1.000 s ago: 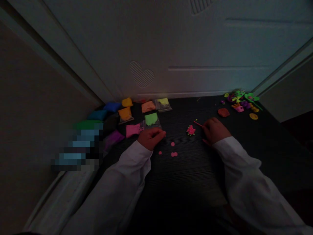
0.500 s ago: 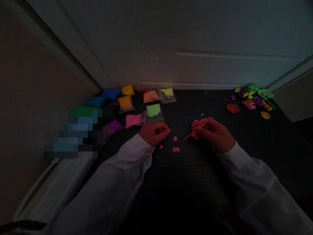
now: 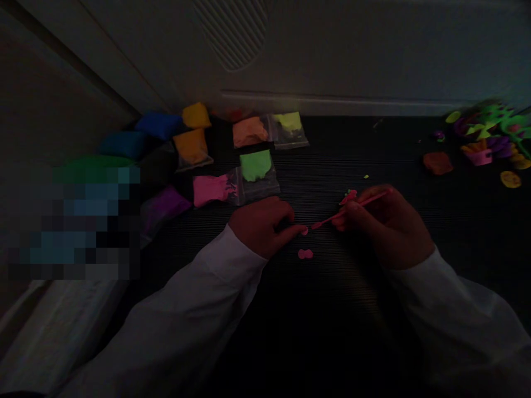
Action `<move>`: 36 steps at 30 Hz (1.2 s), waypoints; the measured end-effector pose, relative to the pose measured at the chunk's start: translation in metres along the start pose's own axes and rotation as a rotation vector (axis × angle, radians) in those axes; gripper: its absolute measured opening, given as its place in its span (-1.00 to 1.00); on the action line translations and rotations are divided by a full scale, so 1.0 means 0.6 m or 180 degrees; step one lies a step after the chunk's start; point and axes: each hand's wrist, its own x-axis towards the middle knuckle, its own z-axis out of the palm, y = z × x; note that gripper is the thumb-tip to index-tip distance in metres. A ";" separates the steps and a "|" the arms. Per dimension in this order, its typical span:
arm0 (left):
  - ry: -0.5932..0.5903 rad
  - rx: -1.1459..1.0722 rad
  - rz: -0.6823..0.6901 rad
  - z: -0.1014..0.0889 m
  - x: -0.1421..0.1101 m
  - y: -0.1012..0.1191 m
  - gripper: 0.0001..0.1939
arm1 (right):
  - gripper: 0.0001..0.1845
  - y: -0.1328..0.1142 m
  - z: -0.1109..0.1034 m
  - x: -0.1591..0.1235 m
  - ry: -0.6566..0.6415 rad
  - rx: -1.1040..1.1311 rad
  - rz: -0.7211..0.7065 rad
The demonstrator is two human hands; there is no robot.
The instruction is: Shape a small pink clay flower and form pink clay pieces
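Observation:
My left hand (image 3: 265, 224) rests low over the dark table, its thumb tip at the edge of a small pink clay disc (image 3: 305, 231). A gap shows between that thumb and the curled index finger. Between the fingers of my right hand (image 3: 375, 224) is a pink clay modelling tool (image 3: 338, 215), held like a pen, its flat tip just right of the disc. A pair of joined pink clay discs (image 3: 306, 254) lies slightly nearer to me. Beyond my right fingertips is a small pink and green clay piece (image 3: 348, 197), partly hidden by them.
Bags of coloured clay stand at the back left, among them a pink bag (image 3: 211, 189), a green bag (image 3: 256, 165) and an orange bag (image 3: 192, 146). At the right are a reddish-brown lump (image 3: 437, 163) and several finished clay figures (image 3: 479, 153). A panelled wall (image 3: 352, 61) rises behind.
The view has come closer to the table. My left hand has moved right to the single disc, and the small pink dot beside it is now hidden. The tool tip has turned towards the disc.

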 end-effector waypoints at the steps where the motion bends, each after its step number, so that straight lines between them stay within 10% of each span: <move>1: -0.0042 0.0063 0.0003 0.000 0.000 0.002 -0.71 | -0.87 0.001 0.000 0.000 -0.0041 0.0008 0.0006; 36: 0.0146 0.0065 0.0278 -0.001 -0.004 0.006 -0.83 | -0.87 0.002 0.006 -0.002 -0.0059 -0.0016 -0.0151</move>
